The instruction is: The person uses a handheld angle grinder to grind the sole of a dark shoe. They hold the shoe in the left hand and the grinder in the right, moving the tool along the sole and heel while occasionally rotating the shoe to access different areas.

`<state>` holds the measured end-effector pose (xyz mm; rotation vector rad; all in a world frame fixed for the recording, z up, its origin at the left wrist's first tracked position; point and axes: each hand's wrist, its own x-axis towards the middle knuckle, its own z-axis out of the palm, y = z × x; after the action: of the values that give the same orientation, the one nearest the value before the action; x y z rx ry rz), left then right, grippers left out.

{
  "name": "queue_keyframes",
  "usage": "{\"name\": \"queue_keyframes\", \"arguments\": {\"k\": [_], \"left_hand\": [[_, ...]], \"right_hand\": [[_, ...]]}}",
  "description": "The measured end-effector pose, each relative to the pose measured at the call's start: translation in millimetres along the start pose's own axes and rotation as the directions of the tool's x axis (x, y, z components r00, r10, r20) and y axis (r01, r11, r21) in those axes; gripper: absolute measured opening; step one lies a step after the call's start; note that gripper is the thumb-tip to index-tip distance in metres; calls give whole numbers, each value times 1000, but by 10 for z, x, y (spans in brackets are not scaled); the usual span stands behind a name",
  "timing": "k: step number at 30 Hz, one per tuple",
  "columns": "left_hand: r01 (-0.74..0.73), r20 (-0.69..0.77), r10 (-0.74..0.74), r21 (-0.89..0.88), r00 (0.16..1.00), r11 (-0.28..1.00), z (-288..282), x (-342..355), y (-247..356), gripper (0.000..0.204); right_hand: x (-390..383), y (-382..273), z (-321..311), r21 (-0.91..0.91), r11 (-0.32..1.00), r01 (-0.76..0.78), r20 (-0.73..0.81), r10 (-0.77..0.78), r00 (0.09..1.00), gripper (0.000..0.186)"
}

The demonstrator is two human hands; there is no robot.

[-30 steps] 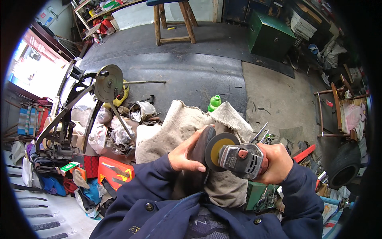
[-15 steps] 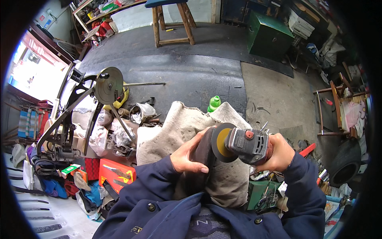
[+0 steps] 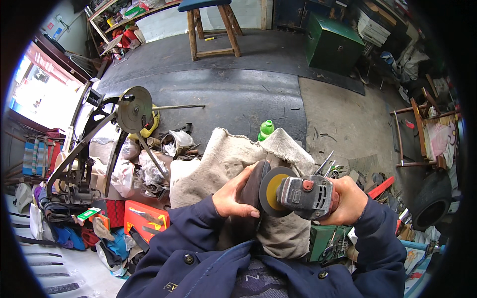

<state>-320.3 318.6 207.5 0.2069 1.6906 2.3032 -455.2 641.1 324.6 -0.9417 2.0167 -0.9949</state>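
My right hand (image 3: 351, 199) grips a grey angle grinder (image 3: 304, 197) with a red button on top; its dark disc with a yellow centre (image 3: 271, 191) faces left. My left hand (image 3: 234, 198) holds a dark curved piece (image 3: 255, 182) against that disc, fingers wrapped under it. Both hands are held over a dirty beige cloth (image 3: 223, 164) draped in front of me. My dark blue jacket sleeves come in from the lower edge.
A metal stand with a round disc (image 3: 134, 109) is at the left among plastic bags and scrap. An orange box (image 3: 145, 221) lies lower left. A green bottle (image 3: 266, 129), a wooden stool (image 3: 211, 25), a green metal chest (image 3: 334, 44) and a tyre (image 3: 433, 198) surround the dark floor.
The grinder has turned in my right hand, so its top and red button face up and the disc stands more edge-on. My left hand has closed around the dark piece.
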Motion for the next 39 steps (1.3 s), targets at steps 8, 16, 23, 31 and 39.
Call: {"name": "queue_keyframes", "arguments": {"k": [8, 16, 23, 31, 39], "left_hand": [[11, -10, -11, 39, 1000, 999, 31, -8, 49, 135], [52, 34, -51, -2, 998, 999, 55, -18, 115, 132], [20, 10, -20, 21, 1000, 1000, 32, -14, 62, 133], [-12, 31, 11, 39, 999, 999, 53, 0, 73, 131], [-17, 13, 16, 47, 1000, 999, 104, 3, 129, 129]], "right_hand": [[91, -31, -145, 80, 992, -100, 68, 95, 993, 56], [188, 42, -169, 436, 874, -212, 69, 203, 977, 52], [0, 20, -58, 444, 891, -99, 63, 79, 995, 54], [22, 26, -55, 182, 977, -114, 88, 100, 991, 54], [140, 223, -120, 462, 863, -203, 91, 182, 979, 54]]}}
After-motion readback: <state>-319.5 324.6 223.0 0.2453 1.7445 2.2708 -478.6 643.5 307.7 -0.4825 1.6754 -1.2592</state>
